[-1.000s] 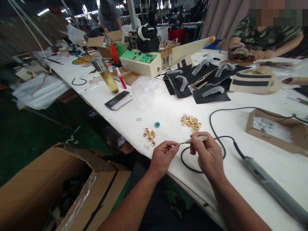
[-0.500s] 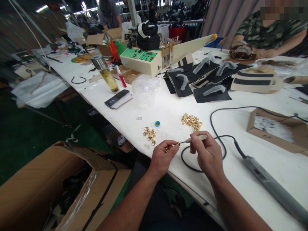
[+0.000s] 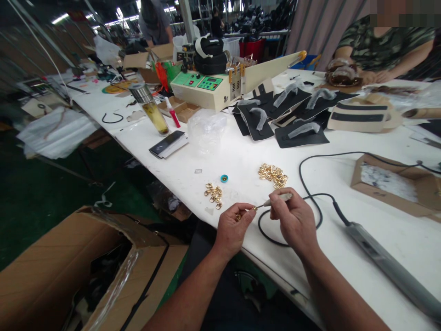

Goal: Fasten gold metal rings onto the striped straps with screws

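Note:
My left hand (image 3: 233, 226) is closed on a small gold metal fitting (image 3: 254, 208) at the near edge of the white table (image 3: 241, 156). My right hand (image 3: 293, 219) pinches a thin pen-like tool (image 3: 279, 198), whose tip touches the fitting. A small heap of gold fittings (image 3: 214, 193) lies just beyond my left hand. A bigger heap of gold fittings (image 3: 273, 174) lies beyond my right hand. A little blue cap (image 3: 224, 178) sits between the two heaps.
A black cable (image 3: 306, 184) loops round my right hand to a grey handle (image 3: 386, 262). A cardboard tray (image 3: 392, 184) lies at right, black shoe pieces (image 3: 296, 133), a cream machine (image 3: 206, 87) and a bottle (image 3: 151, 108) farther back. An open carton (image 3: 69, 271) stands on the floor. Another person's arms (image 3: 396, 64) rest at the far right.
Both hands stay in nearly the same place, with the tool tip still at the fitting. The view has shifted slightly.

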The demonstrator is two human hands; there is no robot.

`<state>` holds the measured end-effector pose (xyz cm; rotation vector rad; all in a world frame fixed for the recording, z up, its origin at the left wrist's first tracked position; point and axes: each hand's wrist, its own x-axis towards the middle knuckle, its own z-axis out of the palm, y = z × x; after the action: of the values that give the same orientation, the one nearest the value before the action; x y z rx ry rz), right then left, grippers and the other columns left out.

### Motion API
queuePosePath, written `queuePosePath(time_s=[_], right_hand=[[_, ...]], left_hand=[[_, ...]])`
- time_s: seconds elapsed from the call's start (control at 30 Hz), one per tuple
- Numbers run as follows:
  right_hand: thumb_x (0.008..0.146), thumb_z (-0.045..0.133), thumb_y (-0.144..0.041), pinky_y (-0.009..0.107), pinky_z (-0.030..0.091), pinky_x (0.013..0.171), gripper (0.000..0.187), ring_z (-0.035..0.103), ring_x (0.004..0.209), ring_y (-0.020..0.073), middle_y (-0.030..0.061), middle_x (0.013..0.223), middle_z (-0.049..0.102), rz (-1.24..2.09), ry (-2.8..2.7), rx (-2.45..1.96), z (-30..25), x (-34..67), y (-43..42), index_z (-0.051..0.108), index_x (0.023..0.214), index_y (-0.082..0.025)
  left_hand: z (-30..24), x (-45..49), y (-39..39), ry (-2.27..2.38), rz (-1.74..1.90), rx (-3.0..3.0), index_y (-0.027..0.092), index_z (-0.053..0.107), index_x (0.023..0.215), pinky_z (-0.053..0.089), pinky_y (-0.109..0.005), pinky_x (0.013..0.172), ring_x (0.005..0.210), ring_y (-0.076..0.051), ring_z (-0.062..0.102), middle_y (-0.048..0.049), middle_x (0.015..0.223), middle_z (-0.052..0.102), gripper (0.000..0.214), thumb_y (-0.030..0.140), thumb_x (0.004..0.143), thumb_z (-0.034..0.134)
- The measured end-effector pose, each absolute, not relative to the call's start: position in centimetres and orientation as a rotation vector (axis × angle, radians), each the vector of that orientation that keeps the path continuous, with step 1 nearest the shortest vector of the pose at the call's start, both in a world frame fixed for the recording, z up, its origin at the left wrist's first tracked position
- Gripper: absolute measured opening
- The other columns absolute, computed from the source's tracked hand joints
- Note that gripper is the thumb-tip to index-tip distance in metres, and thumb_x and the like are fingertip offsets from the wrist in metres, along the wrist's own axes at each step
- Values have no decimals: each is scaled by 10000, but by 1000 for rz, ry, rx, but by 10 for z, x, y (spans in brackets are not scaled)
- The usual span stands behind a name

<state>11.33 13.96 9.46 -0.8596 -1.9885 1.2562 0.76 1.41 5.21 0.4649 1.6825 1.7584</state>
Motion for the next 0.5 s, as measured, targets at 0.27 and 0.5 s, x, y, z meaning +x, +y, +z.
queuePosePath(time_s=[0.27, 0.5], right_hand=[[970, 616, -478, 281, 452, 578, 282, 590, 549, 163, -29, 564, 630, 1380, -1827, -954, 96, 118, 148, 655, 840, -231], [965, 621, -489, 295, 445, 591, 296, 581, 551, 165, -29, 555, 617, 1530, -1777, -914, 98, 118, 148, 669, 836, -226]], left_hand=[[64, -6, -7, 2347, 1516, 662, 207, 782, 933, 369, -252, 607, 579, -127, 492, 53, 607, 524, 218, 402, 895, 695], [78, -43, -21, 2749, 706, 997, 263, 785, 953, 354, -278, 661, 654, -175, 604, 9, 689, 662, 178, 316, 961, 614]])
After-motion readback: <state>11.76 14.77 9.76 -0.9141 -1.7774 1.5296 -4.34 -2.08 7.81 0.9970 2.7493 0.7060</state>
